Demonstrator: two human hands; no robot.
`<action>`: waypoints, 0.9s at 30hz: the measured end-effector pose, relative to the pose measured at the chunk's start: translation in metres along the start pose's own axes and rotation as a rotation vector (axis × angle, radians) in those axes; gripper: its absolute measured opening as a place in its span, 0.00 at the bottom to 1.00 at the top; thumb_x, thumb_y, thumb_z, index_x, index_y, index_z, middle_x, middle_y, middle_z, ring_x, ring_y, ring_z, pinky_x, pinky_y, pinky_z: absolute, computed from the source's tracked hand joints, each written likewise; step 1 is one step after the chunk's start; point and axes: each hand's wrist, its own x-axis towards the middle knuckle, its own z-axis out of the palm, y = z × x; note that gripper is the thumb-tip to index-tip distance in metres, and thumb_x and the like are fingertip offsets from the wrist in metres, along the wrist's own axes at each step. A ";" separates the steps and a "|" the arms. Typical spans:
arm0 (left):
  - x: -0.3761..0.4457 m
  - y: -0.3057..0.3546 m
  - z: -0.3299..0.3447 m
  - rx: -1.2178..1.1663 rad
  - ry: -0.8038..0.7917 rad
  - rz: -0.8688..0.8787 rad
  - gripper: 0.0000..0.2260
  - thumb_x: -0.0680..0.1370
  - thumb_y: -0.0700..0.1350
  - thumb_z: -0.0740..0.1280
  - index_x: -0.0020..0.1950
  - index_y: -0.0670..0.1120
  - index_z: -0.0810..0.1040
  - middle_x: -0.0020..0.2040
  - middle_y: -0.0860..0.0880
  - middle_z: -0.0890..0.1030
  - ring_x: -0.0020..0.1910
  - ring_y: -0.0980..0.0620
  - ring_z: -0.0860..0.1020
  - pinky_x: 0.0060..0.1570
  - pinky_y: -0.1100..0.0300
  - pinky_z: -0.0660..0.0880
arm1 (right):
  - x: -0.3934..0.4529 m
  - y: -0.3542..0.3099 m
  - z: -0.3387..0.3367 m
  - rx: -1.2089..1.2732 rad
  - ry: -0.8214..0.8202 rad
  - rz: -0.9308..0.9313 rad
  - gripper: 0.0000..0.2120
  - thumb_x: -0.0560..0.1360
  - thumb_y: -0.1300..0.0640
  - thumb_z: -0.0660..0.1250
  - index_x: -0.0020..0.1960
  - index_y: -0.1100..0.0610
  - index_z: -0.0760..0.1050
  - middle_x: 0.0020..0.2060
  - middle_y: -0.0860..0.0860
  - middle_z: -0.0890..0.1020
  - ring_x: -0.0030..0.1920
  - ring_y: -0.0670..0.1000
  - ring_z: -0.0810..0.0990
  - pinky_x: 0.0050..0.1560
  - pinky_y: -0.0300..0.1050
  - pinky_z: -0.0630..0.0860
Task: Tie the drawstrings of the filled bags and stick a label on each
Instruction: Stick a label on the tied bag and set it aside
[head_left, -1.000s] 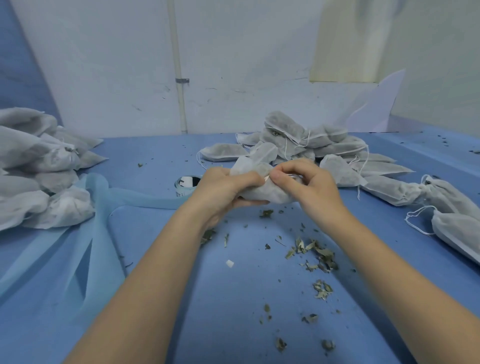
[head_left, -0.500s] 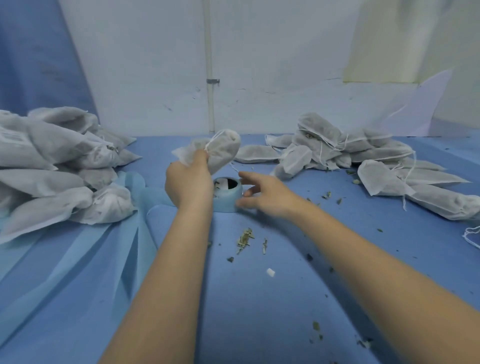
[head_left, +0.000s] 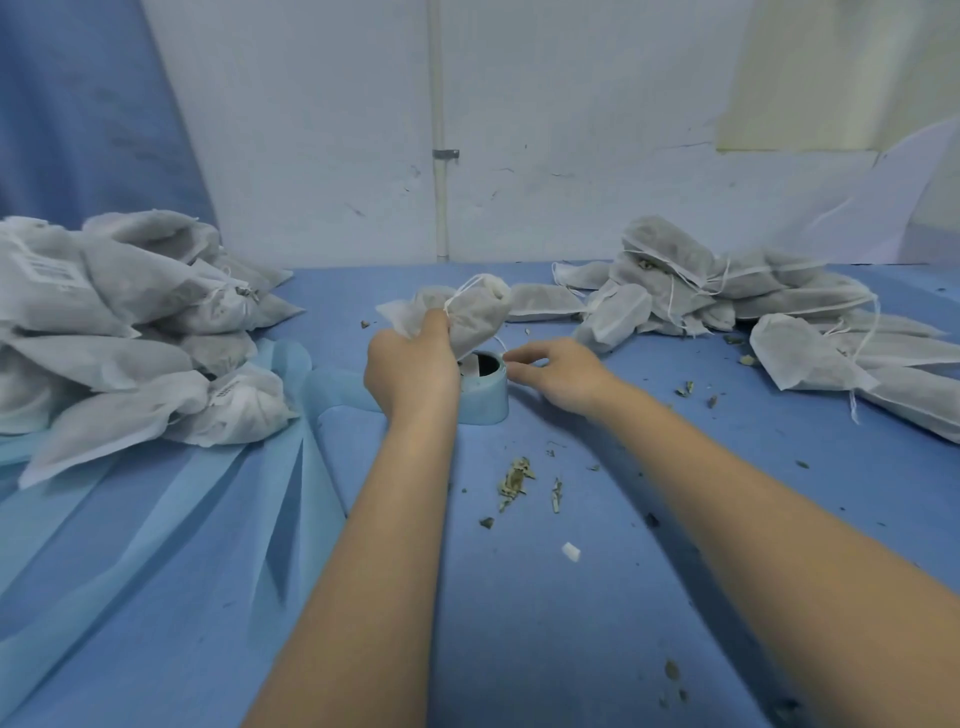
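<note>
At nine o'clock lies a heap of labelled bags (head_left: 130, 332). The left hand (head_left: 410, 371) grips a filled drawstring bag (head_left: 467, 314) by its neck, fingers (head_left: 434, 325) curled tight, above the blue label dispenser (head_left: 483, 387) with a white label inside. The right hand (head_left: 558, 376), at the dispenser's three o'clock, has its fingers narrowly parted at the rim. Unlabelled bags (head_left: 727, 296) lie at two o'clock on the bench (head_left: 571, 623).

wall (head_left: 571, 104): white, scuffed, far side
pipe (head_left: 439, 130): thin, vertical, clamped to wall
bench (head_left: 519, 623): blue cloth cover
far left: blue drape (head_left: 78, 104)
</note>
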 end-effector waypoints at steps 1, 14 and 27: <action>-0.001 0.000 0.000 0.026 -0.007 0.011 0.10 0.74 0.49 0.68 0.38 0.44 0.73 0.35 0.51 0.74 0.48 0.41 0.79 0.50 0.47 0.78 | 0.002 -0.001 0.001 0.001 0.038 -0.003 0.11 0.77 0.53 0.66 0.56 0.56 0.81 0.56 0.49 0.82 0.52 0.47 0.77 0.47 0.36 0.68; -0.002 -0.002 -0.003 0.047 -0.004 0.010 0.12 0.74 0.48 0.67 0.34 0.47 0.69 0.33 0.52 0.73 0.39 0.46 0.75 0.50 0.46 0.78 | 0.023 -0.015 0.004 -0.409 -0.110 -0.012 0.17 0.82 0.54 0.55 0.68 0.52 0.73 0.68 0.55 0.71 0.72 0.54 0.62 0.66 0.46 0.59; -0.008 0.000 -0.001 0.111 -0.061 0.023 0.10 0.74 0.47 0.67 0.45 0.40 0.75 0.39 0.47 0.76 0.49 0.41 0.79 0.52 0.48 0.78 | 0.008 -0.002 -0.004 0.076 0.256 0.180 0.15 0.75 0.61 0.64 0.54 0.73 0.76 0.51 0.68 0.80 0.37 0.55 0.74 0.56 0.60 0.75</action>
